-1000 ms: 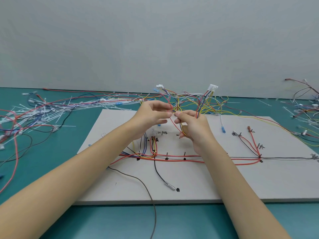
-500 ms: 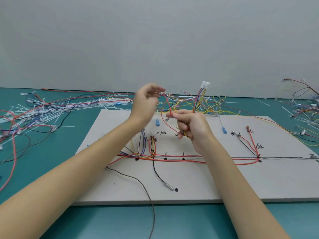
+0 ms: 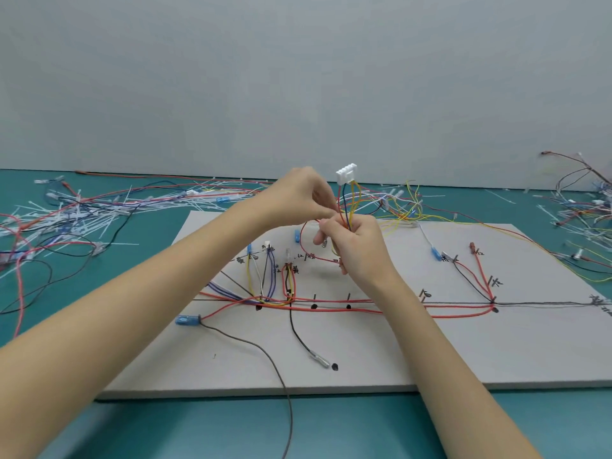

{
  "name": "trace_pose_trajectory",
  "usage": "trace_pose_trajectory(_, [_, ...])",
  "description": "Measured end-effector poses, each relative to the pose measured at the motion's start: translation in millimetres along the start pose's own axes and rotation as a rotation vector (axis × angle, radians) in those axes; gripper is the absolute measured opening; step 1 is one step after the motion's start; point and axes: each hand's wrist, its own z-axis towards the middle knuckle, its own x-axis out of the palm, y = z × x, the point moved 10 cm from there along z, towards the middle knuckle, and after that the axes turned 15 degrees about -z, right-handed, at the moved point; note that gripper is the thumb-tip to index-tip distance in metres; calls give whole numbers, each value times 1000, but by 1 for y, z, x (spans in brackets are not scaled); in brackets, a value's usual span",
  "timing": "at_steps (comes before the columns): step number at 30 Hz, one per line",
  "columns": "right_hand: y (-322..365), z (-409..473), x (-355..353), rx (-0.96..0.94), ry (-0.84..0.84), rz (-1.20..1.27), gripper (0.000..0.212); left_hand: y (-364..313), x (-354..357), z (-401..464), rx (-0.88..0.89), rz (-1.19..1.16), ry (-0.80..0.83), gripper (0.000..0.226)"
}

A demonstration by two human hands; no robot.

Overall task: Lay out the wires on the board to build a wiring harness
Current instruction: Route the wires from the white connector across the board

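Observation:
A pale grey board [image 3: 381, 356] lies on the teal table, with red, black, purple and yellow wires [image 3: 331, 308] laid along its marked lines. Above the board's middle, my right hand [image 3: 356, 248] grips a bundle of red, blue, yellow and orange wires [image 3: 347, 207] that ends upward in a white connector [image 3: 346, 173]. My left hand [image 3: 299, 197] pinches the same wires just left of the connector. A loose red wire [image 3: 308, 251] loops down from the hands toward the board.
A heap of white cable ties and loose wires [image 3: 82, 220] covers the table at the left. More wires [image 3: 583, 210] pile up at the far right. Yellow and white wires [image 3: 404, 207] tangle behind the board. A grey wire [image 3: 284, 392] trails off the front edge.
Both hands have come together higher above the board. My left hand moved right to the bundle, and the white connector now stands upright just above my hands.

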Motion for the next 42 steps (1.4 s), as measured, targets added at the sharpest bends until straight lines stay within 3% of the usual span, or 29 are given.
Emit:
trace_pose_trajectory(5, [9, -3, 1, -101, -54, -52, 33, 2, -2, 5, -36, 216, -19, 14])
trace_pose_trajectory(12, [32, -10, -5, -160, -110, 83, 31, 30, -12, 17, -170, 304, -62, 12])
trace_pose_trajectory(20, [43, -17, 4, -57, 149, 396, 32, 95, -63, 5, -386, 326, -366, 10])
trace_pose_trajectory(25, [33, -16, 7, 122, 244, 708, 38, 136, -66, -12, -462, 153, -337, 4])
trace_pose_trajectory(27, [28, -15, 6, 171, 227, 757, 48, 137, -62, -15, -439, 107, -298, 3])
trace_pose_trajectory(31, [18, -13, 7, 246, 186, 819, 53, 109, -54, -14, -336, -6, -264, 36])
trace_pose_trajectory(35, [10, -13, 7, 318, 162, 1014, 48, 69, -14, -19, -313, 82, 53, 72])
trace_pose_trajectory(37, [10, -13, 7, 328, 174, 1116, 42, 45, 2, -23, -211, 77, 99, 83])
trace_pose_trajectory(39, [15, -14, 9, 309, 212, 1194, 38, 22, 8, -24, -59, 29, 36, 77])
trace_pose_trajectory(42, [23, -17, 13, 277, 285, 1276, 36, 2, 19, -22, 133, -22, -36, 38])
